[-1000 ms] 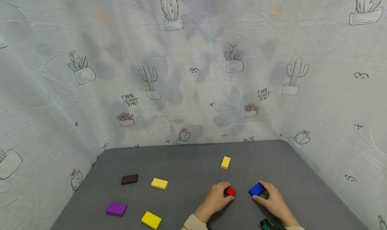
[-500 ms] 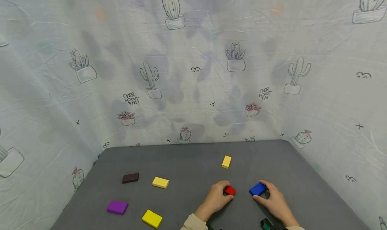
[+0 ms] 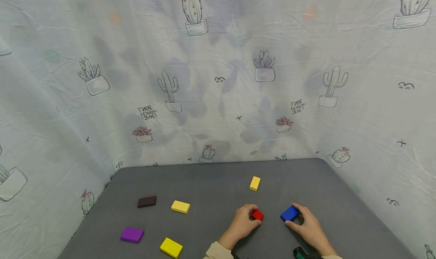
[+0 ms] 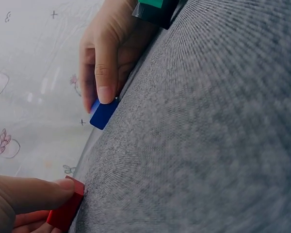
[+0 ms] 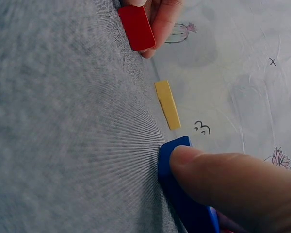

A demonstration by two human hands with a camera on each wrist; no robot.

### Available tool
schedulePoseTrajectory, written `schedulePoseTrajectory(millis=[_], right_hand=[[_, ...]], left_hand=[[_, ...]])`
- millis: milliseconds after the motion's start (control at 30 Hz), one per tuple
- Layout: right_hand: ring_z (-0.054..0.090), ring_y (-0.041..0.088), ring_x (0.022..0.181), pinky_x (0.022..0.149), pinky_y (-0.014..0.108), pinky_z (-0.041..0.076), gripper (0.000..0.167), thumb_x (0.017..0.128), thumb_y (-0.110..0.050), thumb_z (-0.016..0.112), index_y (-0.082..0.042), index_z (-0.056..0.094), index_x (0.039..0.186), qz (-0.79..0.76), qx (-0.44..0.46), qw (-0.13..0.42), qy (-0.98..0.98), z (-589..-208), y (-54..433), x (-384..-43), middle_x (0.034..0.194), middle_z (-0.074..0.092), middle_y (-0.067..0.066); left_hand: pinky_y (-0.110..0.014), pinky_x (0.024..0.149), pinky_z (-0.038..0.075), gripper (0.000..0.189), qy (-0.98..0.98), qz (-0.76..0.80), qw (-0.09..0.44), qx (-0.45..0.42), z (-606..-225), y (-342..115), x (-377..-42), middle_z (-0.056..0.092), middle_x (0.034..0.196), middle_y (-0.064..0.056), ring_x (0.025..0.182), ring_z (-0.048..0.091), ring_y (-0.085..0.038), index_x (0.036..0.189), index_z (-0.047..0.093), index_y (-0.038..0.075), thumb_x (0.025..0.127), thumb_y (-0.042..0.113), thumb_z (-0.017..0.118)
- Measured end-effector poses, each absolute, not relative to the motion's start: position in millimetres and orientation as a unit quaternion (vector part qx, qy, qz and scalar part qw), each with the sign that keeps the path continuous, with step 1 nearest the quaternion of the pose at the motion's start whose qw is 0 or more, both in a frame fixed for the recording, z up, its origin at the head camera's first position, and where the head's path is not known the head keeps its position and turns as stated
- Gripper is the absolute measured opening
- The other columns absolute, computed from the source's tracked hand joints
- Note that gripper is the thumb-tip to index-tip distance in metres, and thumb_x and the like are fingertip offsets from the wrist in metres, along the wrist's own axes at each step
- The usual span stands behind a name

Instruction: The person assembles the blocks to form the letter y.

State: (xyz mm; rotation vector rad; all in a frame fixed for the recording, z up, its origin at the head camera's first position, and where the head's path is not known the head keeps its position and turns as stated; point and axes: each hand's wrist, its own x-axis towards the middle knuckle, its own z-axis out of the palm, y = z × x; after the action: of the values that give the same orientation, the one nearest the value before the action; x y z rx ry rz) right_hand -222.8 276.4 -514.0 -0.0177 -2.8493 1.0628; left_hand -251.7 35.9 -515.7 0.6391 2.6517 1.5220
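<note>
Between the thumb and fingers of my left hand [image 3: 241, 223] is a red block [image 3: 257, 215], pinched at its sides on the grey cloth. To its right, my right hand [image 3: 309, 228] grips a blue block [image 3: 290, 213] the same way, thumb on the near edge and fingers on the far one. A short gap of cloth separates the two blocks. In the left wrist view the red block [image 4: 67, 204] shows under my left thumb, with the blue block [image 4: 104, 113] beyond. My right thumb presses the blue block [image 5: 184, 194] in the right wrist view.
A small yellow block [image 3: 254, 183] lies behind the hands. On the left of the grey table [image 3: 204, 183] are a dark brown block [image 3: 147, 202], a pale yellow block [image 3: 180, 206], a purple block [image 3: 132, 235] and a bright yellow block [image 3: 171, 247]. A cactus-print curtain [image 3: 218, 100] surrounds the table.
My left hand has shifted very slightly left with the red block. The right hand and the blue block look the same; the head view wobbles a little.
</note>
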Motion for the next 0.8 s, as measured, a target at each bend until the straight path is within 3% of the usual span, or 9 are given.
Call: schedulePoseTrajectory(millis=[500, 800], right_hand=[[0.055, 0.038, 0.114, 0.091, 0.051, 0.047, 0.074, 0.074, -0.033, 0.08, 0.003, 0.051, 0.132, 0.344, 0.032, 0.089, -0.934, -513, 264, -220, 0.126, 0.055, 0.023], [0.052, 0.038, 0.118, 0.094, 0.052, 0.045, 0.074, 0.075, -0.034, 0.079, 0.0, 0.05, 0.134, 0.354, 0.035, 0.065, -0.933, -512, 258, -227, 0.131, 0.052, 0.022]], left_hand=[[-0.031, 0.084, 0.054, 0.038, 0.835, 0.512, 0.015, 0.202, -512, 32, -248, 0.065, 0.106, -0.012, 0.098, 0.064, -0.024, 0.108, 0.064, -0.006, 0.073, -0.002, 0.078], [-0.031, 0.086, 0.054, 0.038, 0.837, 0.513, 0.026, 0.189, -513, 31, -252, 0.066, 0.109, -0.012, 0.101, 0.064, -0.023, 0.11, 0.064, -0.004, 0.074, 0.0, 0.077]])
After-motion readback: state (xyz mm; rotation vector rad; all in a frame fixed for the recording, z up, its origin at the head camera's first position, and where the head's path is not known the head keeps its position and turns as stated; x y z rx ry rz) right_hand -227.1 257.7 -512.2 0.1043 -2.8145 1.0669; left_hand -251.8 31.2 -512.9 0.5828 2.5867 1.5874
